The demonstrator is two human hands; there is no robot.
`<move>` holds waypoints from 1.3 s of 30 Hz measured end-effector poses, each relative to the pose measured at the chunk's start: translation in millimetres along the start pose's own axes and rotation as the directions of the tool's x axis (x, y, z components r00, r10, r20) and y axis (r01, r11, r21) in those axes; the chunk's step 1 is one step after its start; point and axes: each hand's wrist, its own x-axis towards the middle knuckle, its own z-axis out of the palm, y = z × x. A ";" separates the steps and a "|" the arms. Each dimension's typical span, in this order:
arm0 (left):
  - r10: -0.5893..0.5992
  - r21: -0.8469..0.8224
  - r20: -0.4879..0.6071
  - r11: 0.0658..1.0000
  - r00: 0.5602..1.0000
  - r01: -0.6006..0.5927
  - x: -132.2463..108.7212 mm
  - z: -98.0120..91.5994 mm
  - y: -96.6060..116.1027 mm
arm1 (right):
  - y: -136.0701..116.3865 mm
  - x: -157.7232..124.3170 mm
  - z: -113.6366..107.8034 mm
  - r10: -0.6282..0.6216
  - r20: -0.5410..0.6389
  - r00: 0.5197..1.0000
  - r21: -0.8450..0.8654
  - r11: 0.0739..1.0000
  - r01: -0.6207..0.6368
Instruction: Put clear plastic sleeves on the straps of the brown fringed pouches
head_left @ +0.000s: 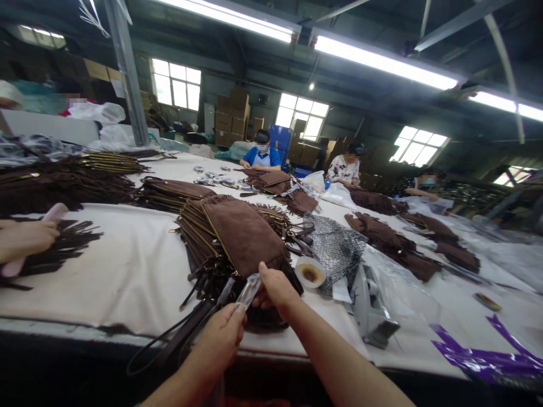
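Fingers (267,277) around clear plastic wrap (249,291)

Head cam, fwd + dn; hands (278,291) nr, tbl (139,282) beyond.

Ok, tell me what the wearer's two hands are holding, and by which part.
A piece of clear plastic wrap: the left hand pinches its lower end, the right hand its upper end. What it covers cannot be told.
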 end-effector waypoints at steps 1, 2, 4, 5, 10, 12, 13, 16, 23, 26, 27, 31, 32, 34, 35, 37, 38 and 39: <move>-0.025 -0.020 0.026 0.999 0.999 0.026 0.4 -2.3 -1.7 | 2.1 -9.4 -9.8 -0.101 -0.020 0.995 -0.138 0.986 0.097; -0.026 -0.012 0.045 1.000 0.999 0.027 0.3 -4.2 -2.6 | 2.7 -19.1 -18.6 -0.261 -0.039 0.965 -0.279 0.930 0.240; 0.008 0.025 0.050 1.000 0.999 -0.010 -0.9 -5.9 -2.3 | -1.2 -36.0 -30.9 -0.584 0.055 0.810 -0.506 0.684 0.526; 0.030 0.043 0.046 0.999 0.998 -0.032 -2.0 -5.6 -1.1 | -5.5 -41.9 -33.8 -0.686 0.165 0.709 -0.571 0.519 0.636; 0.138 0.191 0.027 0.971 0.990 -0.141 -10.4 0.0 7.3 | -32.3 -40.0 -25.1 -0.664 0.600 0.447 -0.626 -0.042 0.779; 0.137 0.214 0.013 0.967 0.990 -0.137 -13.2 0.4 8.8 | -36.5 -31.4 -19.5 -0.639 0.653 0.407 -0.603 -0.112 0.790; 0.128 0.210 0.005 0.970 0.992 -0.126 -14.3 -0.1 9.4 | -36.4 -27.5 -17.4 -0.632 0.674 0.382 -0.580 -0.133 0.804; 0.041 0.071 0.027 0.997 0.999 -0.043 -16.6 -3.8 11.9 | -28.5 -21.8 -13.6 -0.636 0.709 0.305 -0.497 -0.144 0.856; -0.158 -0.496 0.337 0.808 0.928 0.318 -17.4 -12.3 19.1 | -10.4 -32.4 -17.1 -0.683 0.639 0.355 -0.493 -0.009 0.870; -0.197 -0.468 0.326 0.816 0.925 0.339 -16.0 -8.3 19.2 | -10.0 -35.5 -21.9 -0.680 0.633 0.371 -0.448 0.070 0.891; -0.205 -0.439 0.289 0.840 0.935 0.320 -16.1 -6.2 19.3 | -9.0 -36.8 -23.4 -0.685 0.624 0.377 -0.423 0.110 0.899; -0.196 -0.331 0.178 0.911 0.964 0.246 -17.7 0.1 16.7 | 4.7 -46.3 -25.2 -0.745 0.326 0.582 -0.405 0.446 0.798; -0.192 -0.314 0.168 0.919 0.967 0.238 -17.5 0.9 14.7 | 9.6 -49.0 -23.9 -0.697 0.186 0.692 -0.400 0.590 0.701; -0.192 -0.283 0.151 0.931 0.970 0.228 -15.7 2.5 9.1 | 18.3 -52.8 -18.5 -0.446 0.015 0.895 -0.294 0.853 0.431; -0.188 -0.269 0.141 0.937 0.972 0.220 -14.4 3.7 5.9 | 21.2 -53.5 -14.3 -0.287 0.025 0.958 -0.200 0.937 0.286; -0.163 -0.245 0.124 0.951 0.979 0.189 -12.0 7.0 -0.3 | 22.9 -52.5 -3.1 -0.054 0.162 0.985 0.026 0.998 0.050; -0.140 -0.236 0.119 0.958 0.983 0.165 -11.4 8.9 -2.8 | 21.6 -50.9 3.7 -0.002 0.219 0.976 0.149 0.988 -0.031; -0.111 -0.224 0.114 0.965 0.987 0.135 -11.2 10.8 -4.9 | 19.2 -48.7 11.0 0.019 0.247 0.969 0.264 0.961 -0.086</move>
